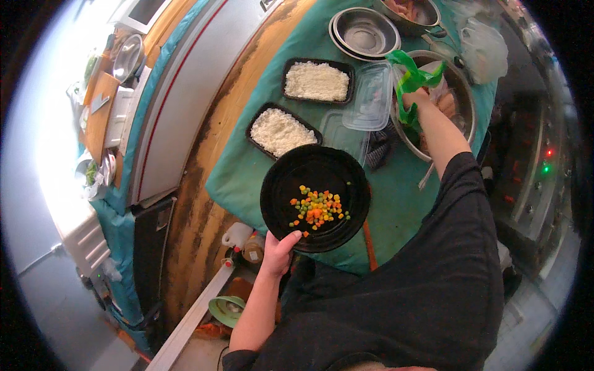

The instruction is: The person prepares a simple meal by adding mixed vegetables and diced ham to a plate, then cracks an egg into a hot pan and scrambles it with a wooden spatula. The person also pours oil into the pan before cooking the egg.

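My left hand [280,254] grips the near rim of a round black plate [283,181], thumb on top. Diced carrot, peas and corn kernels [320,206] lie loosely in the plate's middle. My right hand [414,98] reaches into a large metal pot [469,99], among a green plastic bag [408,82]. The bag hides its fingers, so what it holds is unclear. Beyond the plate, two black plastic trays of white rice [283,132] [317,82] rest on the green tablecloth [241,167]. Clear plastic lids [369,97] lie beside them, and a dark cloth [379,148] sits near the pot.
Stacked metal bowls [366,32] stand at the back, beside a pan [417,14] with food in it. A white plastic bag [482,51] lies at the far right. Bottles [246,241] stand below the table's left edge. Across the wooden floor [204,153] is another counter [139,116].
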A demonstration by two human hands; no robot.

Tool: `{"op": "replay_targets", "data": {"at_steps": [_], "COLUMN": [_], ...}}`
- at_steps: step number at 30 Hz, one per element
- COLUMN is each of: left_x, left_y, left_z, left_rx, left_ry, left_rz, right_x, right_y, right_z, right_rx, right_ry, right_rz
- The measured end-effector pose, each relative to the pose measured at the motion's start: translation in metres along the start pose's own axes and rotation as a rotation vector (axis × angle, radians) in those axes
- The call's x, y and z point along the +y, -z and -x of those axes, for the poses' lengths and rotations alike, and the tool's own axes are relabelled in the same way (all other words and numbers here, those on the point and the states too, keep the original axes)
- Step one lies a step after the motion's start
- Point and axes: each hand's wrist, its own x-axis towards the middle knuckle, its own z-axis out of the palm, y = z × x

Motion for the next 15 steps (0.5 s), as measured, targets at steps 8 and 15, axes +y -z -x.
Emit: {"op": "replay_targets", "data": {"at_steps": [8,15], "left_x": [-0.005,-0.011], "left_y": [0.0,-0.02], "left_z": [-0.012,-0.042], "left_rx": [0.008,-0.041], "left_ry": [-0.021,0.001], "left_rz": [-0.082,-0.107], "right_x": [0.077,0.04], "right_y": [-0.042,0.032], "right_z": [-0.05,0.023], "right_rx": [0.197,-0.055], "right_ry": [-0.607,-0.31], "right_rz": [-1.169,-0.871]}}
